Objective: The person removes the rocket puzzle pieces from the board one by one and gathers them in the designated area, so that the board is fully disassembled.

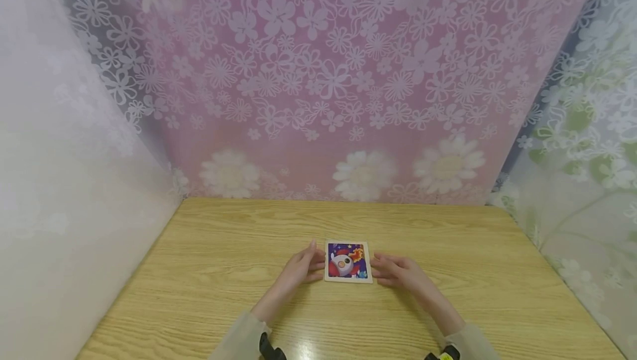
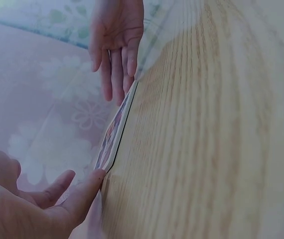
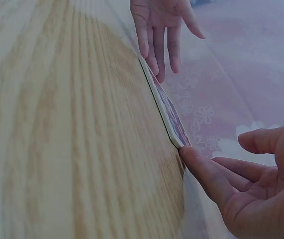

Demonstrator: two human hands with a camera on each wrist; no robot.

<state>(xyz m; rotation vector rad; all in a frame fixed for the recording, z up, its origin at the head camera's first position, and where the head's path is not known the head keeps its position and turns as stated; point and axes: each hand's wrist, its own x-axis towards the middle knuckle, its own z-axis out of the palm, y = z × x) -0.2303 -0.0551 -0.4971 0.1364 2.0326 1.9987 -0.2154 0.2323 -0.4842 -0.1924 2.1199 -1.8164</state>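
Note:
A thin square picture board (image 1: 347, 262) lies flat on the wooden table. It has a pale border and shows a white and red cartoon bird on a dark blue ground. My left hand (image 1: 302, 266) is at the board's left edge, with fingers extended. At the opposite edge is my right hand (image 1: 400, 273), its fingers also fairly straight. In the left wrist view, a fingertip of the left hand (image 2: 47, 204) touches the near corner of the board (image 2: 116, 132). The right wrist view likewise shows a fingertip of the right hand (image 3: 251, 184) against the board's edge.
The wood-grain table (image 1: 224, 293) extends around the board. Behind it hangs a pink flowered cloth (image 1: 318, 100). Pale cloths stand at the left (image 1: 74, 183) and right (image 1: 587, 210). Black wrist straps (image 1: 271, 349) are on both forearms.

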